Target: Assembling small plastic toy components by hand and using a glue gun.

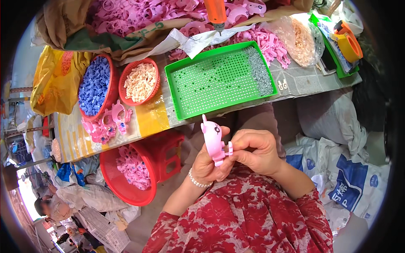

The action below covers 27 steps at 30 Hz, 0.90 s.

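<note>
Over your lap, your left hand (204, 168) grips a pink animal-faced piece (213, 141), held roughly upright, while your right hand (262, 152) pinches a small pale-pink part (230, 148) at its lower right side. Beyond them, a green tray (171, 90) sits on the table (301, 89), small metal pieces (259, 71) along its right end; an orange tool (215, 12) points down near its far edge.

Yellow bag (57, 82) far left; tape (349, 47) far right; white sacks (317, 146) near right; red stool (162, 147) left of centre; newspaper (103, 230) near left.
</note>
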Each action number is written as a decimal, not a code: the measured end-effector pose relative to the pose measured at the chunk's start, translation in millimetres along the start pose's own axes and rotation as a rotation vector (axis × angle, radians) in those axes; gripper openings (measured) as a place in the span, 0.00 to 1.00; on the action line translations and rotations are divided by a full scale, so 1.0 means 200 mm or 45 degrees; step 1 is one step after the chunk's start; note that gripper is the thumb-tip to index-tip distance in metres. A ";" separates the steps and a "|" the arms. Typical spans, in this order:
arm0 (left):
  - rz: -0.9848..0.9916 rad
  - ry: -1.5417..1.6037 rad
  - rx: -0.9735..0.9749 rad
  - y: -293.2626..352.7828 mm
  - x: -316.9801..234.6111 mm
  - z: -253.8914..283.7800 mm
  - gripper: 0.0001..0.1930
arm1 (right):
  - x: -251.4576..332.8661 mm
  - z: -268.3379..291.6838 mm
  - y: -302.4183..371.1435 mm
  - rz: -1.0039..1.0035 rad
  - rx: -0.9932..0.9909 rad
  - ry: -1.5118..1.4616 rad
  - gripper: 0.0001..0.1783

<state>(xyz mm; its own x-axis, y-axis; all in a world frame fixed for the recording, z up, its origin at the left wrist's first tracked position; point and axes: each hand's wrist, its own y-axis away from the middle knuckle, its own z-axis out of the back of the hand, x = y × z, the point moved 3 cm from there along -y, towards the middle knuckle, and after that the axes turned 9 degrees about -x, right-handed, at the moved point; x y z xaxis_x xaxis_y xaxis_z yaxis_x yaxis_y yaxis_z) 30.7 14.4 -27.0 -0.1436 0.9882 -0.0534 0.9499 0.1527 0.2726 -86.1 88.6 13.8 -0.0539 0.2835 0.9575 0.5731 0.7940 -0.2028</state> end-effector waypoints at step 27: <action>-0.008 -0.171 -0.121 -0.02 -0.02 0.04 0.20 | -0.12 0.06 0.02 -0.127 -0.038 0.101 0.09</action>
<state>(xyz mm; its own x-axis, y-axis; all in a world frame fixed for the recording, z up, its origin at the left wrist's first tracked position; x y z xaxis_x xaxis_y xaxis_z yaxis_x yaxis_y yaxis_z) 28.5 10.5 -35.5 -0.1051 0.9777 -0.1815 0.9177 0.1657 0.3611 -92.0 91.7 -12.2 -0.0476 0.1593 0.9861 0.5925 0.7993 -0.1006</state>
